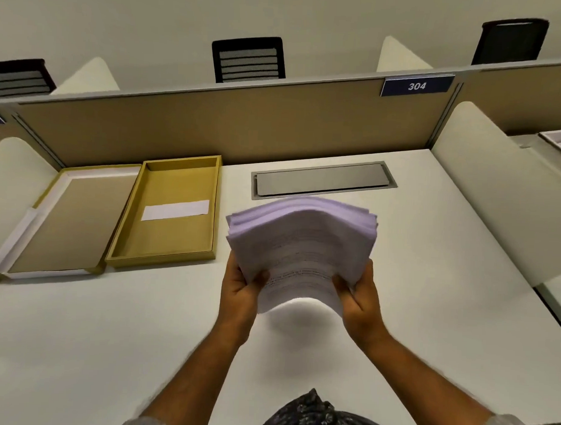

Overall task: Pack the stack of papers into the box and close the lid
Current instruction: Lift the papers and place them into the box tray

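Observation:
A thick stack of white printed papers (303, 245) is held above the white desk, bowed upward in the middle. My left hand (240, 288) grips its near left corner and my right hand (359, 294) grips its near right corner. The open yellow-brown box (130, 235) lies at the left back of the desk, empty except for a white label on its floor. Its lid (69, 217) lies upside down to the left of the box, touching it.
A grey metal cable hatch (321, 180) is set into the desk (109, 333) behind the papers. A tan partition (212, 127) with a blue "304" sign (416, 86) closes the back. White side dividers (496, 188) bound the desk left and right.

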Demonstrator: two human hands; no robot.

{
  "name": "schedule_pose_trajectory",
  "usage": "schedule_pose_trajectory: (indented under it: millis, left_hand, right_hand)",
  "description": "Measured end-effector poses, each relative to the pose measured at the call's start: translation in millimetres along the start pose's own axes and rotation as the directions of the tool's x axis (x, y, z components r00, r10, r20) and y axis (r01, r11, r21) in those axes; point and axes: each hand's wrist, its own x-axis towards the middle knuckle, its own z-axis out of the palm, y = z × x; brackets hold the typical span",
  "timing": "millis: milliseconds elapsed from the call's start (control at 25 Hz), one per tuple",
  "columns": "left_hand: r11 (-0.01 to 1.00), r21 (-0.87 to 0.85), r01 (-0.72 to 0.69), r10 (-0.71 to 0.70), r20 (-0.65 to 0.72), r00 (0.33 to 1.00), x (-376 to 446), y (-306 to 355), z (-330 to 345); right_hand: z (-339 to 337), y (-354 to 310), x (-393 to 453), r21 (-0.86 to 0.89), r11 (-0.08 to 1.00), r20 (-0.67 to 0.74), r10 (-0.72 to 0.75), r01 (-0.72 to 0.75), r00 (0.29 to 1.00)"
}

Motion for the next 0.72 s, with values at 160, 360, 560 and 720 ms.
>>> schedule_pose_trajectory:
  millis: [160, 360, 560, 720]
  left_hand:
    - [0.993, 0.095, 0.076, -0.072, -0.045, 0.996, -21.0, -23.3, 3.5]
    - [0.963, 0.215, 0.16, -0.149, -0.066, 0.987, -24.9, -48.0, 3.2]
    - [0.93, 0.261, 0.259, -0.214, -0.189, 0.958, -33.3, -79.6, 11.2]
    - [0.917, 0.294, 0.271, -0.199, -0.251, 0.947, -34.8, -89.4, 17.5]
  right_hand:
    - [-8.0, 24.0, -13.0, -0.082, 0.995, 0.092, 0.055, -0.048, 0.994]
    - [-18.9, 50.2, -2.7, -0.212, 0.972, 0.192, 0.141, -0.099, 0.971]
    - [-37.1, 80.3, -2.1, -0.4, 0.916, 0.376, 0.195, -0.031, 0.906]
    - [-41.2, 92.3, 1.9, -0.442, 0.897, 0.417, 0.189, 0.017, 0.889]
